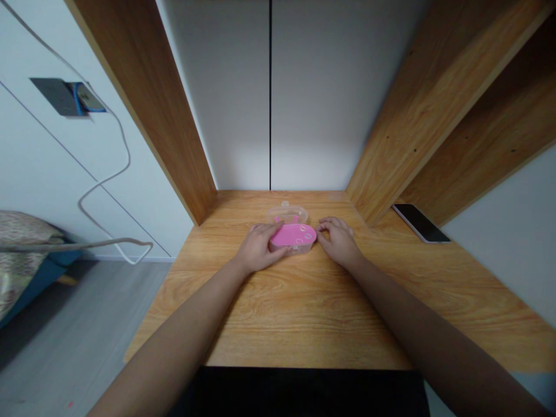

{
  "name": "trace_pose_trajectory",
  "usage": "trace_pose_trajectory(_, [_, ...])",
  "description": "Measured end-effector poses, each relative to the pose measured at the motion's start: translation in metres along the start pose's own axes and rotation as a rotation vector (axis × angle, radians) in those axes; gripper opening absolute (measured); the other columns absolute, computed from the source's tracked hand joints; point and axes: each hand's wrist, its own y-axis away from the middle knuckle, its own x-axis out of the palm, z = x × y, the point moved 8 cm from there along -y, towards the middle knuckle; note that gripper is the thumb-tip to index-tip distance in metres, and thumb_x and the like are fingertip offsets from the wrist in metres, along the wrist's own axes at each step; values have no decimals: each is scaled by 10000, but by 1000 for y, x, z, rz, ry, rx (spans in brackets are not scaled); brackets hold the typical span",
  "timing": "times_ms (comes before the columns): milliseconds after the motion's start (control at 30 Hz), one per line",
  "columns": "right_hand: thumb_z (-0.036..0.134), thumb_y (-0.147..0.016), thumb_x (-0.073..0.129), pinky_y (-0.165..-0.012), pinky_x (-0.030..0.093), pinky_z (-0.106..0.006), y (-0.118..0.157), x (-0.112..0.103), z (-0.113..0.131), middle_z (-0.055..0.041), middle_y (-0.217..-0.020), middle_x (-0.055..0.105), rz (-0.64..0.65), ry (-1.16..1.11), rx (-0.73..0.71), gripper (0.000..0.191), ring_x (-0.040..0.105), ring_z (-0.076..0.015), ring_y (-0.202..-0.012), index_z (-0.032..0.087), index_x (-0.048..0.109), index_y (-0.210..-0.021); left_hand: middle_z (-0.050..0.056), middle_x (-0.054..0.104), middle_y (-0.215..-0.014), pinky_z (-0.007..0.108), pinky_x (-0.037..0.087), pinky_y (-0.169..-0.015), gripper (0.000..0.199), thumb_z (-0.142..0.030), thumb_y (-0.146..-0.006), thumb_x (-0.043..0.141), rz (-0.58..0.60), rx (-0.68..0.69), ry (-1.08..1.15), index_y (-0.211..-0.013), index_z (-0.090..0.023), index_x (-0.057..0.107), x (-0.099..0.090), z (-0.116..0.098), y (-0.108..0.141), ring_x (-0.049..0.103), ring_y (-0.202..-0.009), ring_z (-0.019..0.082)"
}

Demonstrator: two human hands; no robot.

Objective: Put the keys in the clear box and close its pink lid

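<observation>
A small oval clear plastic box [299,249] with a pink tray [289,236] in its top sits on the wooden desk. A few small pale rings or bands lie towards the tray's right side. Behind it, the box's transparent lid [299,212] stands folded back. My left hand [259,246] grips the box's left end, thumb along the front and fingers at the back. At the right end, my right hand [337,240] has its thumb and forefinger brought together close to the tray's rim. Whatever may be between those fingertips is too small to make out.
On the right of the desk [278,324] lies a dark-screened phone [422,223] near the wall. Wooden panels [143,104] rise on both sides of white doors at the back. A white cable [124,150] hangs at the left, above a patterned cloth [26,255].
</observation>
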Motion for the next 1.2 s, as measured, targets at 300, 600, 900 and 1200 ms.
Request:
trace_pose_trajectory(300, [356, -845, 600, -1011, 365, -450, -2, 3, -7, -69, -1185, 649, 28, 31, 41, 170, 516, -275, -1178, 243, 726, -857, 174, 635, -1334, 524, 447, -1034, 681, -550, -845, 655, -4, 2, 0, -1390, -159, 541, 1, 1, 0, 625, -1169, 332])
trace_pose_trajectory(600, [373, -831, 621, -1011, 373, -479, 0, 10, -9, -103, -1225, 610, 95, 74, 75, 205, 489, -300, -1198, 246, 741, -938, 168, 647, -1314, 517, 455, -1028, 682, -544, -841, 661, -5, 7, 10, -1397, -170, 533, -1, 0, 0, 633, -1158, 327])
trace_pose_trajectory(900, [318, -895, 548, -1013, 384, -440, 0, 5, 1, -89, -1220, 637, 43, 36, -12, 181, 522, -269, -1186, 222, 698, -930, 172, 654, -1299, 511, 459, -1024, 680, -549, -846, 653, -12, 12, -7, -1394, -164, 536, 0, 0, 0, 637, -1146, 326])
trace_pose_trajectory(1200, [336, -841, 620, -994, 394, -427, -1, 0, 1, -67, -1143, 663, 32, 9, -1, 152, 545, -262, -1133, 243, 734, -881, 178, 649, -1305, 511, 453, -1026, 694, -554, -848, 649, -2, 10, -8, -1394, -142, 534, 1, 1, 0, 634, -1144, 329])
